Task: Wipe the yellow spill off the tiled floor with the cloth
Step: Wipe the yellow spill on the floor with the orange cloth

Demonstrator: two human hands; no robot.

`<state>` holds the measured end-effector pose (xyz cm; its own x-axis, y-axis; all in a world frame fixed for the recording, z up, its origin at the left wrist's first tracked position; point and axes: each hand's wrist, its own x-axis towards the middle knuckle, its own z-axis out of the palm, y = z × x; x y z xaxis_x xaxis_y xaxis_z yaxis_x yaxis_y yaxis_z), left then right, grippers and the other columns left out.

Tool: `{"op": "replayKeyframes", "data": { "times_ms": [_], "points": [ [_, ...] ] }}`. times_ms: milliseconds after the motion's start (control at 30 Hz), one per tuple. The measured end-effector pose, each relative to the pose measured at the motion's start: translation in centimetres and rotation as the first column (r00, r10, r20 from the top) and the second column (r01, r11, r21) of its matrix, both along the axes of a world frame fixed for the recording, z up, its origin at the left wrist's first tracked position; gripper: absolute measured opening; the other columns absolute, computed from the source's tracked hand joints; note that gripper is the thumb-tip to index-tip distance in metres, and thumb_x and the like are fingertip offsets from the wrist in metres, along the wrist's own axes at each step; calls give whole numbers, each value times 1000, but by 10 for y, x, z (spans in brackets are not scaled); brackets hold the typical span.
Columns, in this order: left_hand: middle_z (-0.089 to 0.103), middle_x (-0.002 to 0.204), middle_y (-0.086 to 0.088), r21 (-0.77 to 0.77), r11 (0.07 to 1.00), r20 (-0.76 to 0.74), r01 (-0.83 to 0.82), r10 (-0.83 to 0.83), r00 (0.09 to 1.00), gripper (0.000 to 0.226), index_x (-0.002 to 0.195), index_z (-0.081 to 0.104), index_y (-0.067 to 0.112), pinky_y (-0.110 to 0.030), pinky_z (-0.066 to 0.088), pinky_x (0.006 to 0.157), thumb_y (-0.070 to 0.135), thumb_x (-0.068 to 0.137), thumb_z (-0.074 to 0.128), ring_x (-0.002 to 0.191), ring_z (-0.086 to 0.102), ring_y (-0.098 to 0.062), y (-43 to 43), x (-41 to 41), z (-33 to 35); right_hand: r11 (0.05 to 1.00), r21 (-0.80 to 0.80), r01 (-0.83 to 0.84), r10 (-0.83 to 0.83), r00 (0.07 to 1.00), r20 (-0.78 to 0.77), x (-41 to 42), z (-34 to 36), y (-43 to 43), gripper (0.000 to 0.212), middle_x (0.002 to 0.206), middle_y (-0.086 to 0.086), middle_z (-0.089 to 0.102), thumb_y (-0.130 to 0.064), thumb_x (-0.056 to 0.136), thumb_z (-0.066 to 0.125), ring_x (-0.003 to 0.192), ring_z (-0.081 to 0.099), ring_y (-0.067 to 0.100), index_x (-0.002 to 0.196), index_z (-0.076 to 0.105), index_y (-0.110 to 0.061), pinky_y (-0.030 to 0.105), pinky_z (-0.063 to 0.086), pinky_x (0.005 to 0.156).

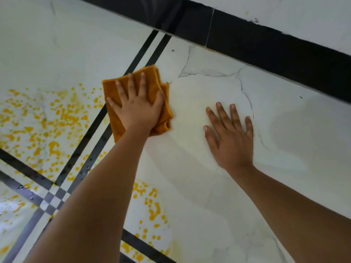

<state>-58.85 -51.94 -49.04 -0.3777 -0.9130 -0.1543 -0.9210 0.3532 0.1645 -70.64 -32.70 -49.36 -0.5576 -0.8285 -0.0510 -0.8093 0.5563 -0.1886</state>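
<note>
A folded orange cloth (114,118) lies flat on the white tiled floor (199,149), partly over a pair of black tile stripes. My left hand (137,109) presses down on it with fingers spread. Yellow spill droplets (47,126) are scattered over the tile to the left of the cloth, and another patch of yellow spill (152,209) lies nearer to me beside my left forearm. My right hand (230,137) rests flat on the bare tile to the right of the cloth, fingers apart, holding nothing.
A black skirting band (266,54) runs along the base of the white wall (303,16) at the top right. Black double stripes (89,141) cross in a checkered junction (54,202) at lower left. Thin cracks (245,92) mark the tile ahead of my right hand.
</note>
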Motion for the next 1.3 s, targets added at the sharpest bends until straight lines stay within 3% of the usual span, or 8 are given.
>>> {"op": "replayKeyframes", "data": {
  "times_ms": [133,267,533,700,867,1000,1167,1300],
  "points": [
    [4,158,6,-41,932,20,359,-359,933,70,146,1,43,-58,-5,110,70,83,11,145,-4,-26,26,14,-4,1000,17,-2,2,1000,3,-1,1,-1,52,153,-5,27,-47,95,20,143,17,22,144,28,-32,49,12,112],
    [3,158,1,-6,1000,-32,21,-21,999,69,148,3,38,-62,-5,110,68,87,19,144,-7,-29,0,0,1,1000,5,1,-1,1000,-11,0,0,0,52,152,-4,29,-47,95,21,143,19,22,144,30,-32,50,14,111],
    [6,158,2,-53,999,-36,1,-3,999,72,147,6,40,-62,-5,110,70,83,18,144,-7,-29,41,35,-1,1000,6,-14,14,1000,6,0,0,2,57,155,-6,21,-52,93,14,145,9,20,146,24,-33,49,6,113],
    [12,157,3,-68,942,27,329,-328,944,71,146,9,43,-61,-1,109,71,81,16,145,2,-28,112,84,-5,997,13,-71,70,993,97,7,11,16,68,157,-2,15,-57,86,4,145,6,20,147,17,-31,45,3,114],
    [3,158,0,-13,997,17,-82,82,997,78,148,6,37,-64,-3,109,72,78,13,144,-6,-30,116,93,2,987,-47,-155,160,981,111,37,19,72,61,152,1,29,-53,90,15,143,18,22,145,29,-29,46,10,113],
    [17,156,0,-16,888,45,460,-459,887,72,146,13,39,-65,5,108,69,82,22,144,6,-31,197,145,0,976,6,-220,218,970,109,62,14,108,61,150,3,34,-55,93,11,141,24,25,143,34,-28,46,14,111],
    [1,158,2,21,988,32,-156,155,987,73,147,3,39,-62,-6,110,70,82,16,144,-9,-28,176,144,1,972,32,-231,226,967,122,90,9,141,61,151,2,31,-55,94,8,141,22,25,143,33,-28,46,13,111],
    [15,157,1,-9,914,51,406,-405,913,69,147,10,40,-60,-2,110,70,85,17,144,3,-29,248,178,2,971,44,-234,229,968,101,98,11,156,57,153,3,27,-52,94,15,142,19,25,143,32,-28,45,11,112]
  ]
}}
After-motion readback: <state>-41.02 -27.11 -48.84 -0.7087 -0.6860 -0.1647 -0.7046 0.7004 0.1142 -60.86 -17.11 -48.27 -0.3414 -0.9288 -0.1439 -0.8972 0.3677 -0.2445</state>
